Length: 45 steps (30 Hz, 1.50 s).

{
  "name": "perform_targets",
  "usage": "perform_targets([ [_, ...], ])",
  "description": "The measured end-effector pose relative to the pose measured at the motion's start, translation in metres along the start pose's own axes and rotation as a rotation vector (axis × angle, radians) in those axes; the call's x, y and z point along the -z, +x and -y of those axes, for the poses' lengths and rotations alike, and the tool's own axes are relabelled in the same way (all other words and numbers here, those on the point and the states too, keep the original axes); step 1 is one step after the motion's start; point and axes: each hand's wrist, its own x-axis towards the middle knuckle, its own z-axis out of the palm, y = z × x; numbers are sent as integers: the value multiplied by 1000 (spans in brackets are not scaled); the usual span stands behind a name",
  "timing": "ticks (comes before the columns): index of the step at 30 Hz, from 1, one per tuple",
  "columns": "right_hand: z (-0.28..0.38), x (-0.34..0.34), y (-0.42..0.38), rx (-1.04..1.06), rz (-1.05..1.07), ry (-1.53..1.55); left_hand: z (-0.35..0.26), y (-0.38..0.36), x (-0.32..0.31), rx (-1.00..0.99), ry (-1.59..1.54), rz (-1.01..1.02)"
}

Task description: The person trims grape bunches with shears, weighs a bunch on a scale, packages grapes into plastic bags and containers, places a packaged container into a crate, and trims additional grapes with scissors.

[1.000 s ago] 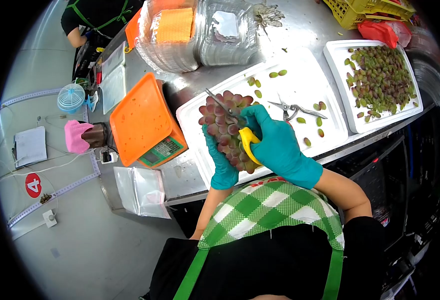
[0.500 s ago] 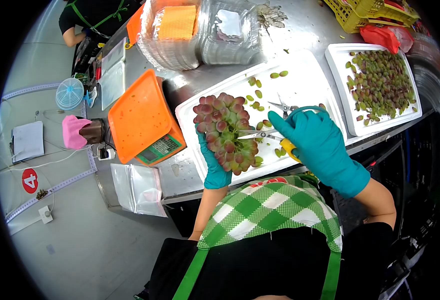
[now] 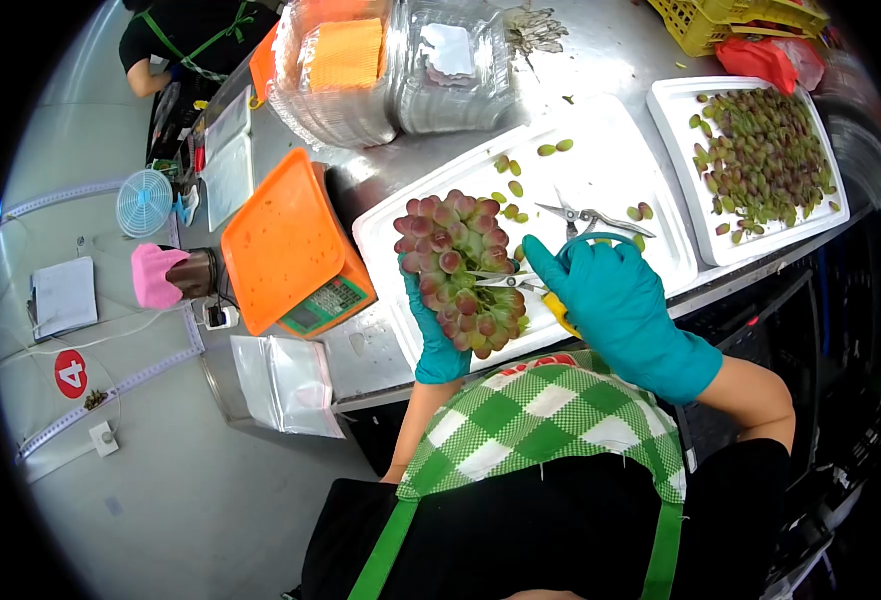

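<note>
My left hand (image 3: 434, 335), in a teal glove, supports a bunch of red-green grapes (image 3: 455, 255) from its left and lower side, its fingers mostly hidden behind the fruit. In my gloved right hand (image 3: 615, 310) is a pair of scissors (image 3: 510, 281) with a yellow handle. The blades point left and reach into the right side of the bunch; their tips are partly hidden among the grapes. Beneath both hands lies a white tray (image 3: 615, 130) with several loose grapes (image 3: 515, 188). Metal pruning shears (image 3: 600, 219) rest on it just beyond my right hand.
To the left stands an orange scale (image 3: 285, 240), with plastic bags (image 3: 285, 380) at the table's edge. Clear plastic boxes (image 3: 455, 95) are stacked behind. At right, another white tray (image 3: 667, 100) holds many loose grapes. A yellow crate (image 3: 695, 30) and a co-worker (image 3: 185, 40) are farther back.
The bunch has turned in my left hand, showing a different side. My right hand and the scissors have shifted slightly left and down, and more of the pruning shears shows.
</note>
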Motion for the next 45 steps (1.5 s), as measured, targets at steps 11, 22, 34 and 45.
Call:
perform_targets([
  [11,3,-12,-4,-155,134,771,2,-2,6,-5,33,-63],
  [22,1,-10,0,-172,86,898,3,0,13,-7,37,-108],
  [34,20,-25,-9,-266,-30,1041,3,6,14,52,-184,15],
  [45,-7,-13,-3,-407,-211,1141,15,13,3,89,-69,198],
])
